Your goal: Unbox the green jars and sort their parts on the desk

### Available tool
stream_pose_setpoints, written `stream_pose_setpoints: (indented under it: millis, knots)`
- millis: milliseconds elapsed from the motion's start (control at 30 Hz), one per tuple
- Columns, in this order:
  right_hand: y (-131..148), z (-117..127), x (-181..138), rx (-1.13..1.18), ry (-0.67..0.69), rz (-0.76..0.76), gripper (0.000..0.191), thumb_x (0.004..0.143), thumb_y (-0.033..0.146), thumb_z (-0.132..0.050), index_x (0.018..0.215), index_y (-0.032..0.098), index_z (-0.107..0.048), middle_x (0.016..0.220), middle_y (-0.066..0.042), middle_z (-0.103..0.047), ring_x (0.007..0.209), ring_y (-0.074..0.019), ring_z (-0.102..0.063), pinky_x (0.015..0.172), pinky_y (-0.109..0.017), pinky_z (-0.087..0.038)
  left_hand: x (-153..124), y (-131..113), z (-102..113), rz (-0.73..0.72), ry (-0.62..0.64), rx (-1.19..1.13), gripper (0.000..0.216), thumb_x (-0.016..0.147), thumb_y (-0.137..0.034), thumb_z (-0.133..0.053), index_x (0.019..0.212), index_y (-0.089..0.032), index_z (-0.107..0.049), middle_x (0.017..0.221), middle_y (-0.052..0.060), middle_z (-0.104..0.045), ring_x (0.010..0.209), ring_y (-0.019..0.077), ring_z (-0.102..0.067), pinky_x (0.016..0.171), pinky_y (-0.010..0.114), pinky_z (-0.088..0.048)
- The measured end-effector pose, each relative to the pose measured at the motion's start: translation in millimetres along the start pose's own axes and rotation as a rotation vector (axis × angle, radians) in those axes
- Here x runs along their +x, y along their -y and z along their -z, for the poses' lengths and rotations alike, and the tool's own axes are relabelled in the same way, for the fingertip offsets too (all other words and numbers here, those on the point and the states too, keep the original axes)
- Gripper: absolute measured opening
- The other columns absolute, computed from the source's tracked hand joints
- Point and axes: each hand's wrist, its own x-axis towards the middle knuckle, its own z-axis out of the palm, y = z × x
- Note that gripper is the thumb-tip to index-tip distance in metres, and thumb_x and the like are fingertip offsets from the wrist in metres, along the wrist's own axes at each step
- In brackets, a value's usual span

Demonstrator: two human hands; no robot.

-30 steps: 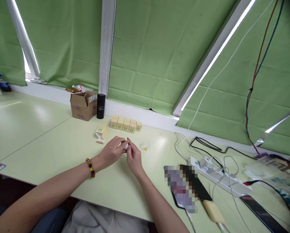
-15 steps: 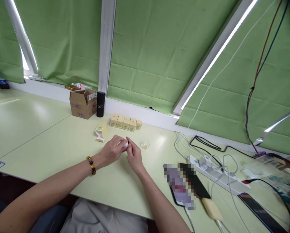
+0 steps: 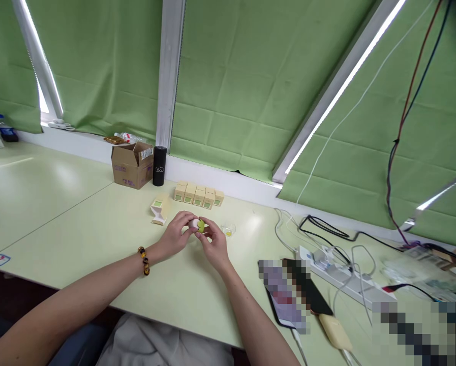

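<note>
A small rounded object, pale pink at one end and leafy green at the other (image 3: 196, 224), is held between my two hands above the table. My left hand (image 3: 177, 233) pinches its pink end, with fingers and thumb closed. On the green end are the fingers and thumb of my right hand (image 3: 214, 244). Just right of the hands sits a small clear plastic tray (image 3: 230, 230) with something yellow in it. An opened small carton (image 3: 159, 210) stands left of and beyond my left hand. Several closed small cartons (image 3: 199, 195) line up farther back.
At the back stand a cardboard box (image 3: 133, 166) and a black tumbler (image 3: 159, 166). To the right lie phones (image 3: 307, 287), a cream-coloured case (image 3: 336, 331), and a white power strip (image 3: 338, 279) with tangled cables. The table's front edge is close to my lap.
My fingers have opened up around the object, so its green end now shows. My right hand has turned slightly and shifted a little to the right. The view has tilted slightly.
</note>
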Motion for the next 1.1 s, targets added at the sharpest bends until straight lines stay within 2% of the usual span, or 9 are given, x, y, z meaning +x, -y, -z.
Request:
stream_pose_setpoints:
  millis: [167, 467, 600, 667, 733, 833, 1000, 1100]
  knots:
    - [2.4, -1.9, 1.2, -0.006, -0.018, 0.023, 0.04, 0.09, 0.029, -0.069, 0.13, 0.026, -0.067, 0.128, -0.01, -0.071, 0.093, -0.0208, -0.07, 0.076, -0.034, -0.059, 1.4, -3.6, -3.0, 0.084, -0.037, -0.127, 0.023, 0.103, -0.034, -0.057, 0.121, -0.023, -0.066, 0.122, 0.011, -0.062, 0.111, 0.0231, -0.063, 0.092, 0.039, -0.059]
    - [4.3, -5.2, -0.4, -0.039, -0.041, 0.015, 0.039, 0.09, 0.029, -0.068, 0.13, 0.026, -0.066, 0.126, -0.009, -0.07, 0.088, -0.0187, -0.067, 0.068, -0.03, -0.056, -0.7, -3.2, -9.8, 0.122, -0.096, -0.199, 0.027, 0.102, -0.041, -0.059, 0.12, -0.022, -0.066, 0.121, 0.011, -0.063, 0.108, 0.0219, -0.064, 0.088, 0.036, -0.061]
    - [0.0, 5.6, 3.3, -0.059, -0.172, -0.039, 0.042, 0.093, 0.039, -0.065, 0.13, 0.021, -0.064, 0.115, -0.01, -0.073, 0.085, -0.0196, -0.066, 0.067, -0.032, -0.056, 7.5, 7.2, -1.5, 0.147, -0.281, -0.243, 0.031, 0.1, -0.044, -0.062, 0.119, -0.02, -0.066, 0.122, 0.012, -0.064, 0.115, 0.0239, -0.062, 0.096, 0.039, -0.059]
    - [-4.1, 12.5, 5.7, -0.084, -0.247, -0.072, 0.047, 0.092, 0.044, -0.066, 0.131, 0.019, -0.064, 0.109, -0.01, -0.073, 0.085, -0.0205, -0.065, 0.067, -0.032, -0.056, 13.6, 15.6, 3.7, 0.251, -0.353, -0.367, 0.036, 0.097, -0.046, -0.068, 0.119, -0.018, -0.067, 0.123, 0.013, -0.066, 0.115, 0.0243, -0.063, 0.105, 0.044, -0.056]
    - [-8.4, 16.1, 6.8, -0.097, -0.296, -0.097, 0.051, 0.091, 0.048, -0.067, 0.132, 0.017, -0.064, 0.104, -0.01, -0.073, 0.086, -0.0214, -0.065, 0.066, -0.033, -0.056, 18.2, 23.3, 6.8, 0.395, -0.371, -0.627, 0.039, 0.095, -0.046, -0.07, 0.12, -0.016, -0.067, 0.12, 0.012, -0.069, 0.112, 0.0234, -0.067, 0.11, 0.049, -0.054]
    - [-13.0, 13.8, 5.6, -0.069, -0.28, -0.126, 0.055, 0.091, 0.051, -0.066, 0.133, 0.015, -0.063, 0.099, -0.01, -0.073, 0.084, -0.022, -0.067, 0.065, -0.033, -0.056, 20.7, 29.8, 6.8, 0.538, -0.384, -0.97, 0.034, 0.098, -0.038, -0.068, 0.122, -0.014, -0.064, 0.113, 0.013, -0.073, 0.107, 0.0223, -0.072, 0.112, 0.054, -0.054]
    - [-14.6, 7.0, 2.1, -0.04, -0.241, -0.114, 0.056, 0.09, 0.054, -0.067, 0.131, 0.015, -0.065, 0.107, -0.012, -0.074, 0.085, -0.0216, -0.067, 0.066, -0.033, -0.056, 21.1, 28.9, 4.9, 0.631, -0.453, -1.116, 0.017, 0.103, -0.023, -0.059, 0.113, -0.012, -0.067, 0.106, 0.013, -0.076, 0.103, 0.0212, -0.075, 0.112, 0.052, -0.056]
    - [-14.8, 7.3, 1.8, -0.041, -0.267, -0.124, 0.058, 0.09, 0.055, -0.067, 0.131, 0.015, -0.066, 0.103, -0.011, -0.074, 0.082, -0.0208, -0.067, 0.063, -0.031, -0.055, 22.1, 27.1, 5.3, 0.656, -0.463, -1.136, 0.014, 0.102, -0.021, -0.06, 0.107, -0.012, -0.069, 0.102, 0.012, -0.077, 0.101, 0.0209, -0.076, 0.112, 0.051, -0.056]
